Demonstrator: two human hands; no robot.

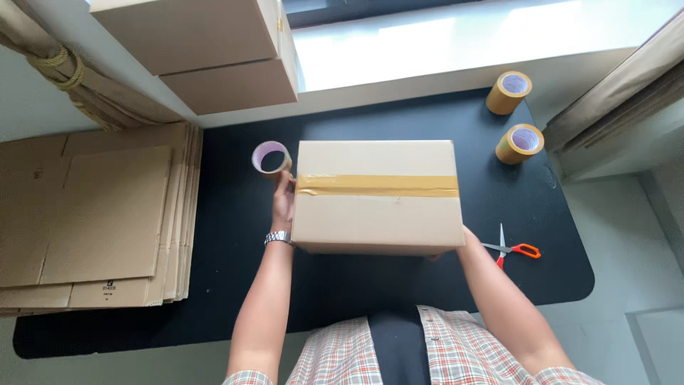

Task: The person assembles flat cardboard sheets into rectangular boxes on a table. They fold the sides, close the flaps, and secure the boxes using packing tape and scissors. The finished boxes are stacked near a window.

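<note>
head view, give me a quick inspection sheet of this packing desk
surface: black rounded desk top, bare in front of the box.
job's things: brown cardboard box, seam taped with a tan strip; tan tape roll at its left end.
clutter: two spare tan tape rolls; orange-handled scissors; flat cardboard stack.
grippers: left hand at the roll and box side; right hand mostly hidden behind the box corner.
cables: nothing seen.
surroundings: stacked boxes, window sill, tied curtains.
</note>
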